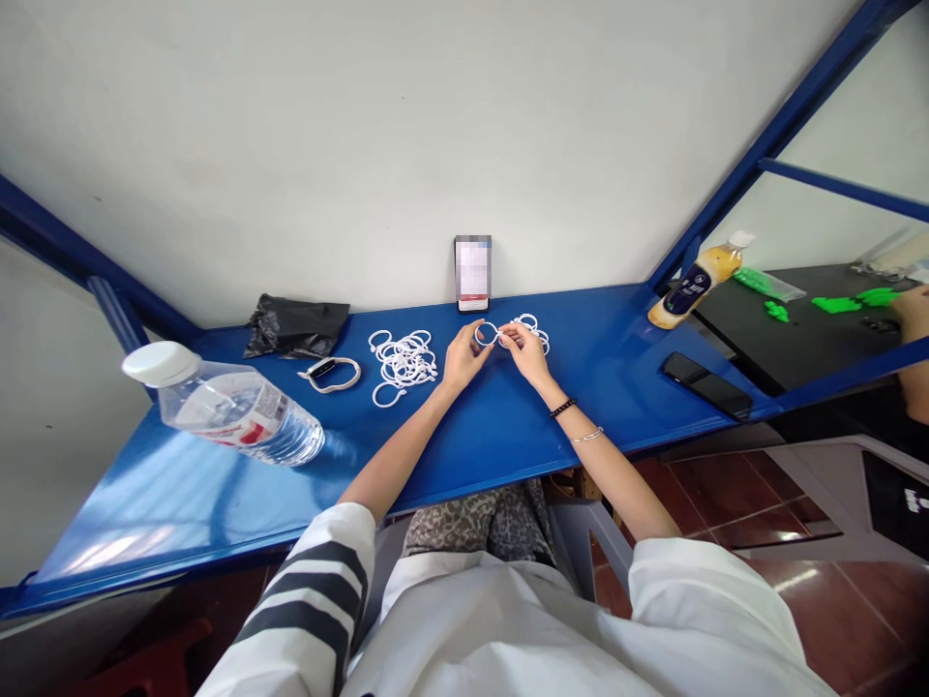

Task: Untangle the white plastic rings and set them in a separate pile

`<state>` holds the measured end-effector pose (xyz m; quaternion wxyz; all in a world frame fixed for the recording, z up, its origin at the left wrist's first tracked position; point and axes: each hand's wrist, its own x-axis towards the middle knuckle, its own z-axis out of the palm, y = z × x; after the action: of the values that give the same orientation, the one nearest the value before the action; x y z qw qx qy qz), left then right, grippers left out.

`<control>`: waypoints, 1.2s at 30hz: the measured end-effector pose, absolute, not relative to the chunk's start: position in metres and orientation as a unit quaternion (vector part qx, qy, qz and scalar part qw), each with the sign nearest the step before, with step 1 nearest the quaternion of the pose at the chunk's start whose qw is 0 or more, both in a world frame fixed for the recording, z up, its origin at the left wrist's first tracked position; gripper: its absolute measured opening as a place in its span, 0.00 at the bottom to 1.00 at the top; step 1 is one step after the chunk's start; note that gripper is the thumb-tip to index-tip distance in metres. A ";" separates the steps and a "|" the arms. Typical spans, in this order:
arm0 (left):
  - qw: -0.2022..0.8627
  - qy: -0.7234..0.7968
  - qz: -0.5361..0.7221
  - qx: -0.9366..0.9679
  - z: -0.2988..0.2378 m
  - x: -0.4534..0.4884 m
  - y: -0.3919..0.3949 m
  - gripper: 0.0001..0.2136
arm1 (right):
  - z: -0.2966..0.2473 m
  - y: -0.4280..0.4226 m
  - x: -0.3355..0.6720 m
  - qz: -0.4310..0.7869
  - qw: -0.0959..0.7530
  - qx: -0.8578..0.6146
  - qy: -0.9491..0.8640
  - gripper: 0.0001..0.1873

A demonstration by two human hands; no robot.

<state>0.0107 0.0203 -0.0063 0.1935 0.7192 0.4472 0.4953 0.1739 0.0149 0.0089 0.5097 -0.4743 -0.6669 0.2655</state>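
Note:
Above the blue table, a thin white ring (486, 323) with a small knob is held between both hands. My left hand (463, 358) pinches its left side, fingers closed. The fingertips of my right hand (528, 356) are closed at the knob on its right side. To the left lies a loose pile of similar white rings (404, 363). A smaller group of white rings (543, 339) is behind my right hand, partly covered by it.
A phone (473, 276) leans on the wall. Leftward are a black plastic bag (297, 327), a wristband (334, 374) and a water bottle (247, 411). Rightward are a juice bottle (697, 283) and a dark phone (705, 384). Another person's hand (913, 312) is beside green pieces (834, 304).

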 end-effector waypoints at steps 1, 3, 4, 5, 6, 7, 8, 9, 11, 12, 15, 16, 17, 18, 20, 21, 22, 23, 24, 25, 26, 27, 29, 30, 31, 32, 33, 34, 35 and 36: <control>0.193 0.448 0.495 0.719 -0.006 0.011 0.020 0.20 | 0.009 0.015 0.174 0.266 0.510 -0.474 -0.667 0.16; 0.193 0.449 0.494 0.719 -0.006 0.011 0.020 0.21 | 0.008 0.015 0.174 0.267 0.510 -0.474 -0.666 0.16; 0.193 0.449 0.494 0.720 -0.006 0.011 0.020 0.21 | 0.008 0.015 0.174 0.267 0.510 -0.474 -0.666 0.16; 0.193 0.448 0.493 0.720 -0.006 0.011 0.020 0.21 | 0.008 0.015 0.174 0.267 0.511 -0.474 -0.666 0.16; 0.193 0.448 0.493 0.720 -0.006 0.011 0.019 0.21 | 0.009 0.015 0.173 0.266 0.511 -0.473 -0.666 0.15; 0.194 0.448 0.493 0.721 -0.006 0.011 0.019 0.21 | 0.009 0.014 0.173 0.264 0.512 -0.472 -0.667 0.15; 0.195 0.448 0.492 0.720 -0.005 0.011 0.019 0.21 | 0.010 0.014 0.173 0.264 0.514 -0.471 -0.667 0.15; 0.196 0.449 0.491 0.720 -0.005 0.011 0.019 0.21 | 0.010 0.014 0.173 0.263 0.515 -0.470 -0.667 0.15; 0.198 0.452 0.489 0.719 -0.005 0.011 0.019 0.22 | 0.012 0.013 0.172 0.260 0.517 -0.469 -0.667 0.15; 0.199 0.453 0.487 0.719 -0.005 0.011 0.019 0.22 | 0.013 0.012 0.172 0.258 0.517 -0.470 -0.667 0.15; 0.200 0.454 0.485 0.720 -0.006 0.011 0.019 0.22 | 0.014 0.012 0.172 0.252 0.512 -0.477 -0.668 0.16; 0.199 0.455 0.486 0.720 -0.006 0.011 0.019 0.22 | 0.014 0.012 0.172 0.252 0.510 -0.479 -0.668 0.16; 0.197 0.455 0.486 0.720 -0.006 0.011 0.020 0.22 | 0.013 0.012 0.172 0.253 0.510 -0.479 -0.668 0.16; 0.196 0.455 0.487 0.719 -0.006 0.011 0.020 0.21 | 0.012 0.013 0.172 0.256 0.510 -0.478 -0.668 0.17; 0.194 0.456 0.488 0.718 -0.006 0.011 0.020 0.21 | 0.010 0.014 0.173 0.263 0.512 -0.472 -0.667 0.16; 0.194 0.456 0.488 0.718 -0.006 0.011 0.020 0.21 | 0.010 0.014 0.173 0.267 0.513 -0.468 -0.668 0.16; 0.195 0.456 0.488 0.718 -0.006 0.011 0.020 0.21 | 0.009 0.014 0.173 0.271 0.514 -0.464 -0.669 0.16; 0.195 0.456 0.488 0.718 -0.006 0.011 0.020 0.21 | 0.009 0.014 0.173 0.273 0.514 -0.462 -0.670 0.16; 0.195 0.456 0.488 0.718 -0.006 0.011 0.020 0.21 | 0.010 0.014 0.173 0.274 0.513 -0.461 -0.670 0.16; 0.194 0.455 0.488 0.719 -0.006 0.010 0.020 0.21 | 0.010 0.013 0.173 0.273 0.512 -0.462 -0.671 0.16; 0.193 0.455 0.487 0.720 -0.006 0.010 0.019 0.21 | 0.011 0.013 0.172 0.271 0.511 -0.464 -0.670 0.16; 0.193 0.455 0.487 0.720 -0.006 0.010 0.019 0.21 | 0.012 0.012 0.172 0.269 0.511 -0.466 -0.670 0.16; 0.192 0.455 0.486 0.721 -0.006 0.010 0.019 0.22 | 0.013 0.011 0.171 0.268 0.511 -0.468 -0.669 0.16; 0.192 0.455 0.485 0.721 -0.006 0.010 0.019 0.22 | 0.013 0.011 0.171 0.269 0.512 -0.468 -0.668 0.16; 0.191 0.456 0.485 0.722 -0.006 0.010 0.019 0.22 | 0.014 0.011 0.171 0.269 0.513 -0.468 -0.668 0.16; 0.191 0.456 0.485 0.722 -0.006 0.010 0.019 0.22 | 0.014 0.011 0.171 0.269 0.514 -0.468 -0.667 0.16; 0.190 0.455 0.486 0.722 -0.006 0.010 0.019 0.23 | 0.014 0.011 0.171 0.269 0.515 -0.467 -0.666 0.16; 0.190 0.455 0.487 0.721 -0.006 0.010 0.020 0.23 | 0.013 0.011 0.171 0.268 0.516 -0.467 -0.666 0.16; 0.190 0.455 0.489 0.720 -0.007 0.010 0.020 0.24 | 0.013 0.011 0.171 0.267 0.516 -0.467 -0.666 0.16; 0.191 0.456 0.490 0.718 -0.007 0.010 0.020 0.24 | 0.013 0.011 0.171 0.266 0.516 -0.467 -0.667 0.16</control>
<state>0.0105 0.0200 -0.0072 0.1906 0.7184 0.4555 0.4900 0.1708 0.0109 0.0129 0.5164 -0.4674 -0.6665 0.2658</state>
